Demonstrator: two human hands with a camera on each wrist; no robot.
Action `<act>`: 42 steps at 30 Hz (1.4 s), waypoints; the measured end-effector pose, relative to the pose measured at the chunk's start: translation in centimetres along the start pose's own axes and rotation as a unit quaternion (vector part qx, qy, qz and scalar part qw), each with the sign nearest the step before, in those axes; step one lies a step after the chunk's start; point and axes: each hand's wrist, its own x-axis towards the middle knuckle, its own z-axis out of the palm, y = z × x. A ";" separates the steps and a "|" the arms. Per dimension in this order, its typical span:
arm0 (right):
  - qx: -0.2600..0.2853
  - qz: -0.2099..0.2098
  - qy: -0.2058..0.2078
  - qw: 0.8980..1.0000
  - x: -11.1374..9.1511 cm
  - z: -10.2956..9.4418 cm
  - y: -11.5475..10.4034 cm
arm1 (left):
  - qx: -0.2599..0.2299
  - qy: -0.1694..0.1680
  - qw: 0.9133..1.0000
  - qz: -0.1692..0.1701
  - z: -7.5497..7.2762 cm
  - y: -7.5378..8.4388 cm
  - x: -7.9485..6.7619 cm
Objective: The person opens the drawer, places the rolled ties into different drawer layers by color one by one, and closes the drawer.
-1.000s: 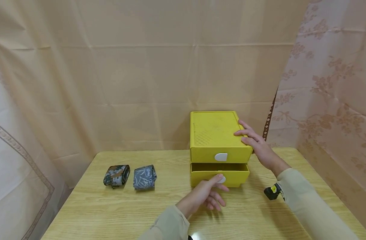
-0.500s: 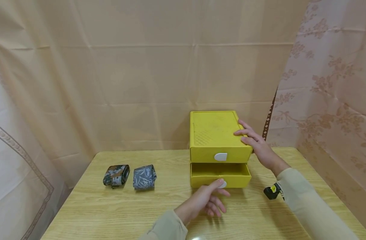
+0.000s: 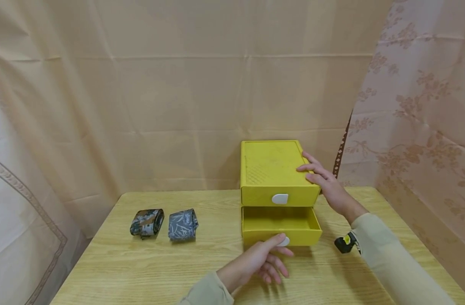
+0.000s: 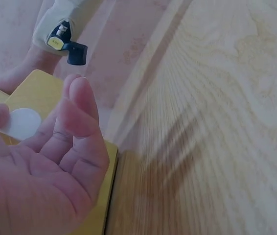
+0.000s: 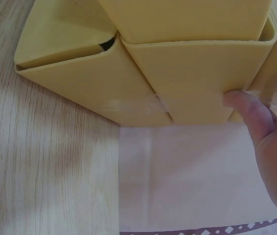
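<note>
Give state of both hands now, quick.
Left hand: holding the white handle of the lower drawer, thumb on it.
Right hand: open, resting on the yellow drawer unit.

The left hand (image 3: 261, 258) holds its thumb extended above loosely bent fingers; the right hand (image 3: 329, 188) reaches farther forward, fingers spread.

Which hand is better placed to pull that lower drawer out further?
Probably the left hand: its thumb is on the white pull tab of the lower drawer. The right hand rests on the yellow drawer unit, away from that tab.
</note>
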 end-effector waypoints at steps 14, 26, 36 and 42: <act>-0.001 0.004 -0.002 1.000 -0.1 0.1 -0.6 | -0.005 -0.023 1.000 -0.005 0.2 0.2 -0.5; 0.005 -0.002 0.000 1.000 0.0 0.0 0.0 | -0.008 -0.048 0.999 -0.006 0.3 -0.3 -1.1; 0.004 0.001 0.000 1.000 -0.1 0.1 -0.3 | -0.022 -0.061 0.998 -0.017 0.7 -0.6 -1.8; 0.002 0.006 -0.001 1.000 0.0 0.0 0.0 | -0.017 -0.071 0.997 -0.020 0.8 -0.7 -2.3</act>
